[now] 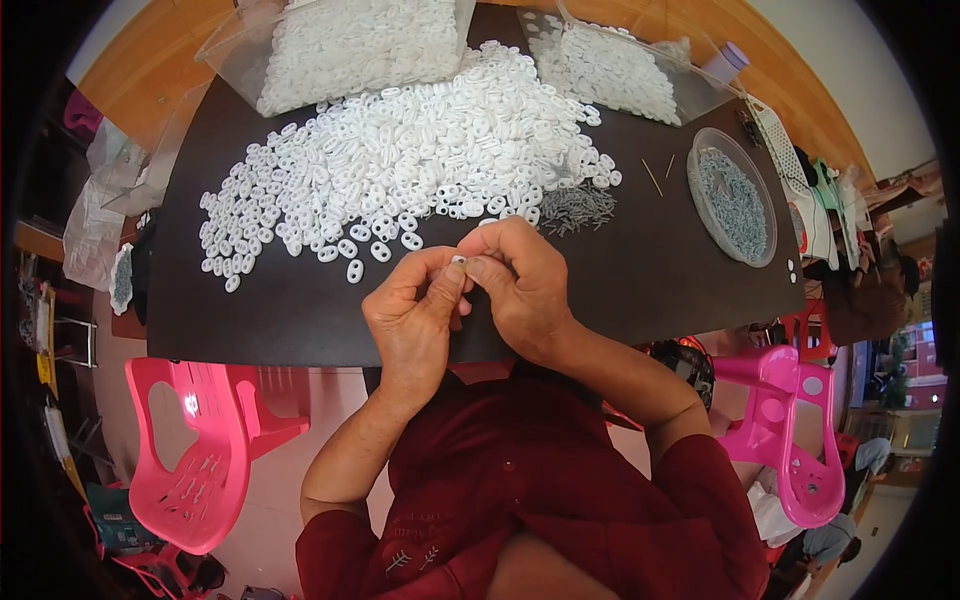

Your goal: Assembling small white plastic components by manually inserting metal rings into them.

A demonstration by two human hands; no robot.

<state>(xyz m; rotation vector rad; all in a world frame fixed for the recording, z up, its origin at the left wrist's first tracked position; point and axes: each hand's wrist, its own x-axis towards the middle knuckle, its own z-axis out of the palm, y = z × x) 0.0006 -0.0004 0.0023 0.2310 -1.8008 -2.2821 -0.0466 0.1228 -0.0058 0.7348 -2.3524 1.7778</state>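
My left hand [410, 305] and my right hand [528, 285] meet over the near part of the dark table, fingertips pinched together. Between them shows a small white plastic piece [458, 259], mostly hidden by the fingers. Just beyond spreads a big pile of white oval pieces [400, 150], each with two holes. Several loose ones lie at the pile's near edge, close to my left hand. Past my right hand sits a small heap of thin grey screw-like pins [577, 208].
Two clear bins, a large one [365, 55] and a smaller one [615, 75], hold white pieces at the back. On the right are a round clear dish [697, 215] of grey pins and two thin sticks [652, 177]. Pink chairs [235, 450] flank me below the table edge.
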